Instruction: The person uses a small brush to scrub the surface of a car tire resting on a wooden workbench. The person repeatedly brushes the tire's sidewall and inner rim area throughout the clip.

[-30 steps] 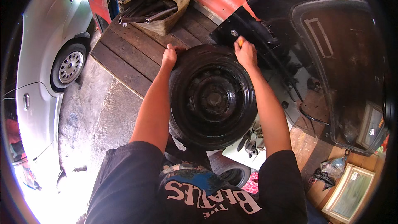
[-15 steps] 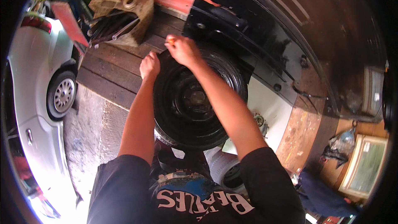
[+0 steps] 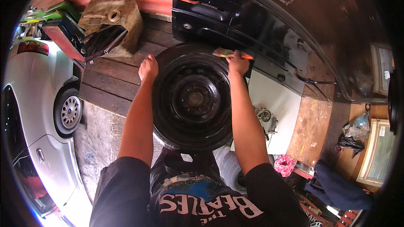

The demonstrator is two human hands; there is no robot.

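A black wheel with its tyre (image 3: 169, 128) stands in front of me, its dark steel rim (image 3: 195, 99) facing me with a wet-looking shine. At the tyre's upper left edge, my left hand (image 3: 148, 67) is closed round the rim of the rubber. My right hand (image 3: 238, 64) grips a paintbrush (image 3: 243, 55) with an orange handle at the upper right of the tyre. The brush's bristles point left, over the top of the tyre; whether they touch it I cannot tell.
Dark wooden planks (image 3: 107, 72) lie behind the wheel, with a cut plastic container (image 3: 130, 14) holding rods and tools. Black car panels (image 3: 235, 25) lean at the back right. A white board (image 3: 277, 132) bears metal parts. A silver car (image 3: 46, 113) stands at left; another tyre (image 3: 230, 166) sits below.
My right hand has swung with the brush from the tyre's upper left to its upper right. My left hand stays at the upper left edge. The view has shifted slightly.
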